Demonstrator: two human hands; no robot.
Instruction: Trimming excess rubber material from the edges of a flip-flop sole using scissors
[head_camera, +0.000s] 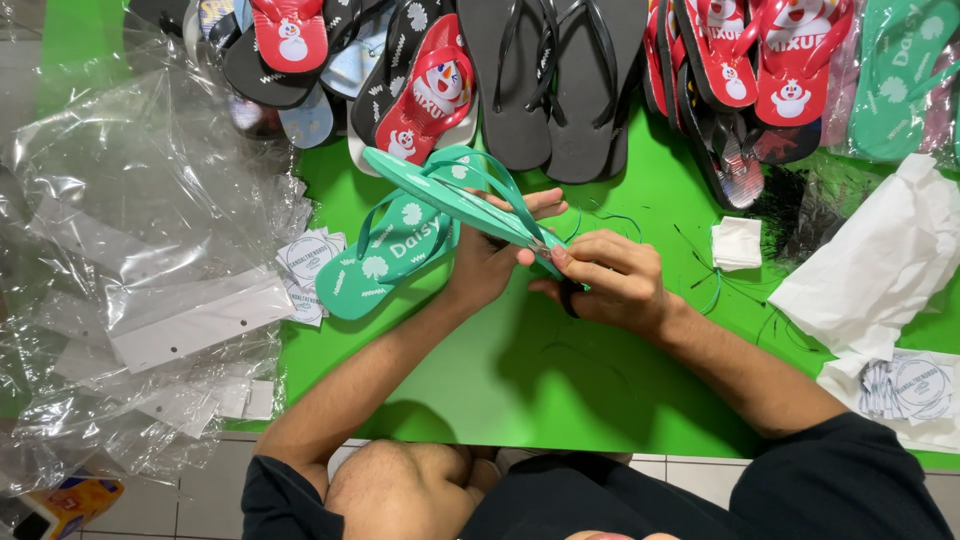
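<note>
While the left hand cups a teal flip-flop from below, fingers closed around its heel end, the right hand pinches shut on the same end, thumb and fingertips pressing something small at the sole's edge; what it is cannot be told. Flip-flop held on edge, tilted, above the middle of the green mat, toe end pointing to the far left.

Second teal flip-flop lies flat on the mat just beside and under the held one, sole up, white flower print showing.

Handling, as judged: light foam sole, bends easily, not fragile, slightly grippy rather than slippery. Thin straps flex and would stretch if pulled, so best taken by the sole edges near heel or mid-length, not by the strap.

Around: black flip-flops and red ones with a snowman print piled along the mat's far edge. Clear plastic bags heaped off the left edge. Round paper tags near the left edge. White tissue at the right edge, a folded white square near it.
</note>
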